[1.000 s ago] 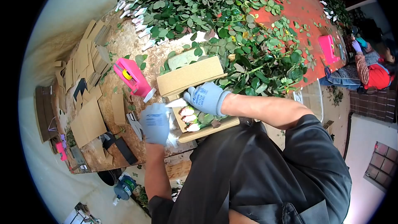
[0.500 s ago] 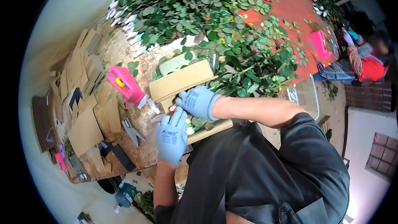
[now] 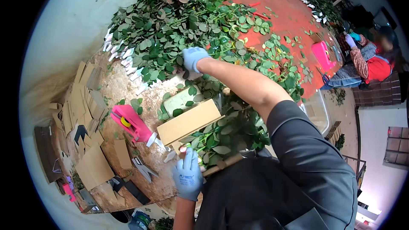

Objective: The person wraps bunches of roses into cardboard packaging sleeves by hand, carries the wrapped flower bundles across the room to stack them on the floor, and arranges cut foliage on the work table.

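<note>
The left hand [image 3: 188, 178], in a pale blue-grey glove, has its fingers stretched against pink-and-white rose heads [image 3: 183, 149] beside a folded tan cardboard wrap [image 3: 189, 122] on the worn brown desk [image 3: 161, 186]; whether it grips them I cannot tell. The right hand [image 3: 194, 58], gloved alike, is at a broad heap of green leafy stems [image 3: 170, 23] beyond the wrap, its fingers partly hidden, so its grip cannot be told either.

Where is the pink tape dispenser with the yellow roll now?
In the head view, the dispenser is left of centre, between the cardboard pile and the folded cardboard near the left hand.
</note>
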Demonstrator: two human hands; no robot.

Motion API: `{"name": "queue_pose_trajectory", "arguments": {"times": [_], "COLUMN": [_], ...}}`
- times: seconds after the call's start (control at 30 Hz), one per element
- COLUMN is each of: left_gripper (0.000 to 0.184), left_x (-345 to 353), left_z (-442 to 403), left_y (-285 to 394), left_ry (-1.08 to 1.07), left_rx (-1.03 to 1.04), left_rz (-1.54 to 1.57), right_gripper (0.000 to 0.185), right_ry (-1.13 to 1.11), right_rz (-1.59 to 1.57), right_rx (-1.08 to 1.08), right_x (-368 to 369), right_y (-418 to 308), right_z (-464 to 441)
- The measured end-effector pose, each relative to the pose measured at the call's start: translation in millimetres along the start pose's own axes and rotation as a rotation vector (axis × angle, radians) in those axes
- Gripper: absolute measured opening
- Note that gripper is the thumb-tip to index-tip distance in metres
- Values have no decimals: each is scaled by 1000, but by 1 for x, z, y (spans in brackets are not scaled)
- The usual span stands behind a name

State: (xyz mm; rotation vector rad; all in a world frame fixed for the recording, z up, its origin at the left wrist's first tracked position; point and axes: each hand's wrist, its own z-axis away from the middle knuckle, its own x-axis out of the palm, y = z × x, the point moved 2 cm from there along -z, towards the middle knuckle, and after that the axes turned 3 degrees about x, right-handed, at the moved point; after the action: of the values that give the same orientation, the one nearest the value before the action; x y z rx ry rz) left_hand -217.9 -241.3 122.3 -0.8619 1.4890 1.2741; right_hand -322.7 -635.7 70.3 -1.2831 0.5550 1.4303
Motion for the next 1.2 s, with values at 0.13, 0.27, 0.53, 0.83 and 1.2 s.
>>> {"name": "queue_pose_trajectory", "arguments": {"times": [0.13, 0.27, 0.53, 0.83, 1.2], "left_gripper": [45, 44, 41, 42, 40], "left_x": [-8, -10, -11, 5, 9], "left_z": [-4, -5, -2, 11, 11], "left_y": [2, 3, 5, 0, -4], "left_ry": [-1, 4, 20, 129, 167], "left_rx": [1, -8, -19, 34, 61], "left_rz": [60, 61, 34, -27, -14], "right_gripper": [34, 23, 15, 24, 19], "right_ry": [116, 55, 624, 165, 128], "right_rz": [231, 386, 561, 293, 593], "right_rx": [25, -56, -392, -204, -167], "right_x": [57, 63, -84, -123, -81], "right_y": [40, 35, -15, 11, 19], "right_z": [-25, -15, 26, 108, 126]}}
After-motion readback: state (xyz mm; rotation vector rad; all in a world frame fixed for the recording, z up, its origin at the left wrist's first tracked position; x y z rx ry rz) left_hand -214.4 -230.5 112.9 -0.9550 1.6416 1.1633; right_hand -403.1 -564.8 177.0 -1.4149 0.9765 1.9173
